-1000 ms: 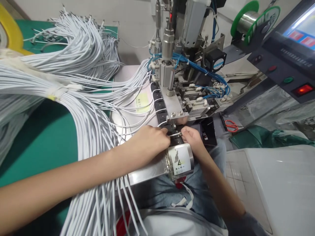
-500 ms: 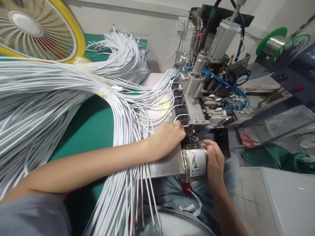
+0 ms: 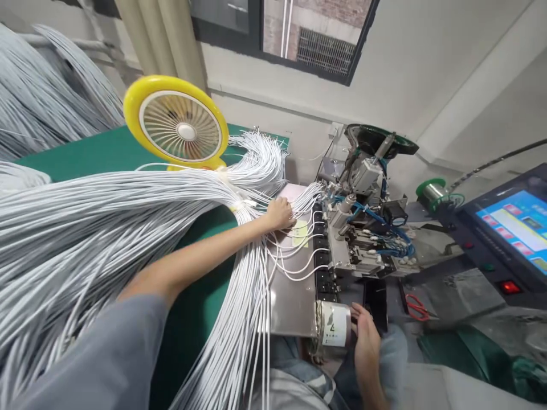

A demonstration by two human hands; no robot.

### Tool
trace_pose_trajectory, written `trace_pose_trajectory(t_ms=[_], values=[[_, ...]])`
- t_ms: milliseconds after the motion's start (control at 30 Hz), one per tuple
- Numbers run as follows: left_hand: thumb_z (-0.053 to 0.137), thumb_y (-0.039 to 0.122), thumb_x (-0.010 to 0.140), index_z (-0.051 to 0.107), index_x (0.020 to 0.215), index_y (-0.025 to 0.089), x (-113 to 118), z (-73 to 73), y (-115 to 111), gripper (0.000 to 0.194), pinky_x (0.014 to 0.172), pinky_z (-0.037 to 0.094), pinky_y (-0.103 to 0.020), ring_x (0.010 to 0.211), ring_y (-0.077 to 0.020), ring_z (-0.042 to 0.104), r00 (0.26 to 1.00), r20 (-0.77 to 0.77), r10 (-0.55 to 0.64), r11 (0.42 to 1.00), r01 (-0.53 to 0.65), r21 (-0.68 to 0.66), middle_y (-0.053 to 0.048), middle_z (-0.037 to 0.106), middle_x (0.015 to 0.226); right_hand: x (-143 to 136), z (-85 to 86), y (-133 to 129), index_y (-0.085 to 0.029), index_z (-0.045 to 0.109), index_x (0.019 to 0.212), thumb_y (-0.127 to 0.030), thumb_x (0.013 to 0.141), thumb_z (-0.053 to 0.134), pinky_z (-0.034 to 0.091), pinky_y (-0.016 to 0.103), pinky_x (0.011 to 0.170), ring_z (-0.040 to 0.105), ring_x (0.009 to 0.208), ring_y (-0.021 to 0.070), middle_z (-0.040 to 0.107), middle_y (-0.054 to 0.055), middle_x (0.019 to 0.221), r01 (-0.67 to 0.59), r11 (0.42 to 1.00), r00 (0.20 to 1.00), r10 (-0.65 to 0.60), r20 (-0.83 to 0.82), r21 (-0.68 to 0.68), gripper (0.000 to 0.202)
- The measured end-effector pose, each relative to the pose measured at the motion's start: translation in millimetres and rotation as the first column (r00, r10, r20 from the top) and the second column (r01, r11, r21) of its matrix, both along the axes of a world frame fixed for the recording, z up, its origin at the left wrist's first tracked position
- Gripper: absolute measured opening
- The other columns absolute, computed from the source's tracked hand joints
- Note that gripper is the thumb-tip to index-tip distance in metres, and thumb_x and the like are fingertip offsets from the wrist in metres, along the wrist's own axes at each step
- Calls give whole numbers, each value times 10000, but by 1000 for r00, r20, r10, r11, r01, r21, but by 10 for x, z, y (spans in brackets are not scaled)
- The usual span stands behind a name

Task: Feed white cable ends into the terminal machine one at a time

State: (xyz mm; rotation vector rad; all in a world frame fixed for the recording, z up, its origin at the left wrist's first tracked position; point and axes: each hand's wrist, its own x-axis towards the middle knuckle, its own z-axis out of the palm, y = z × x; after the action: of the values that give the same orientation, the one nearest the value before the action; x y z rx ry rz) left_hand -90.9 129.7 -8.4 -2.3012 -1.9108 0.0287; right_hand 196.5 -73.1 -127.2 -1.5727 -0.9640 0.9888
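Note:
My left hand (image 3: 280, 214) is closed among the white cables (image 3: 307, 199) above the metal plate (image 3: 294, 307). Its fingers curl down over a few of them, and their tips are partly hidden. From the plate, single cables loop to the black slotted rail (image 3: 321, 259) along the machine (image 3: 342, 228). Low on the right, my right hand (image 3: 366, 336) is beside a roll-like pack with a white label (image 3: 335, 324) at the rail's near end. Its fingers are curled in toward the thumb, and what they hold, if anything, cannot be made out.
A yellow fan (image 3: 177, 122) stands on the green table (image 3: 205, 273) behind a thick cable bundle (image 3: 111, 199). To the right are a solder wire spool (image 3: 432, 191), a control screen (image 3: 515, 228) and red-handled scissors (image 3: 416, 307). Cable ends hang over the near edge.
My left hand has left the rail and moved away from me to the cables over the plate. My right hand stays beside the labelled pack. The view has tilted up.

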Motion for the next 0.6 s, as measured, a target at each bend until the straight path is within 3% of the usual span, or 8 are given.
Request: trace_pose_trajectory(t_ms=[100, 233, 400, 500, 600], values=[[516, 463, 836, 545, 1182, 24, 14, 25, 262, 560, 973, 278, -429, 1183, -337, 393, 1000, -9, -3, 1000, 2, -24, -238, 487, 1242, 173, -167, -75, -114, 626, 966, -596, 731, 471, 523, 338, 679, 625, 857, 233, 664, 120, 887, 80, 996, 997, -80, -15, -28, 558], [488, 532, 838, 471, 1275, 61, 107, 7, 604, 643, 988, 262, -444, 1226, -347, 362, 999, 26, 24, 996, -22, -89, -229, 447, 1312, 394, -421, -272, -120, 624, 978, -568, 759, 445, 542, 340, 685, 642, 866, 233, 667, 115, 886, 94, 994, 995, -92, 33, -63, 530], [417, 461, 907, 426, 1304, 40, 195, -80, 861, 578, 1007, 283, -461, 1238, -325, 373, 993, 88, 85, 994, -78, -80, -229, 438, 1321, 503, -1059, -663, -168, 640, 853, -608, 776, 378, 561, 390, 641, 670, 762, 268, 675, 106, 761, 176, 976, 974, -153, 168, -131, 518], [465, 429, 909, 429, 1302, 120, 149, -91, 944, 501, 1025, 306, -494, 1229, -284, 403, 985, 114, 133, 991, -131, -22, -150, 443, 1322, 458, -1441, -802, -219, 615, 704, -650, 747, 342, 536, 378, 532, 639, 577, 246, 628, 67, 592, 117, 968, 983, -80, 165, -222, 512], [510, 382, 903, 466, 1261, 149, 51, -65, 997, 429, 995, 373, -498, 1183, -263, 455, 980, 126, 156, 986, -161, 36, -116, 463, 1294, 381, -1604, -813, -236, 558, 575, -656, 731, 322, 498, 354, 480, 586, 466, 218, 570, 36, 486, -31, 972, 979, 76, 187, -234, 506]])
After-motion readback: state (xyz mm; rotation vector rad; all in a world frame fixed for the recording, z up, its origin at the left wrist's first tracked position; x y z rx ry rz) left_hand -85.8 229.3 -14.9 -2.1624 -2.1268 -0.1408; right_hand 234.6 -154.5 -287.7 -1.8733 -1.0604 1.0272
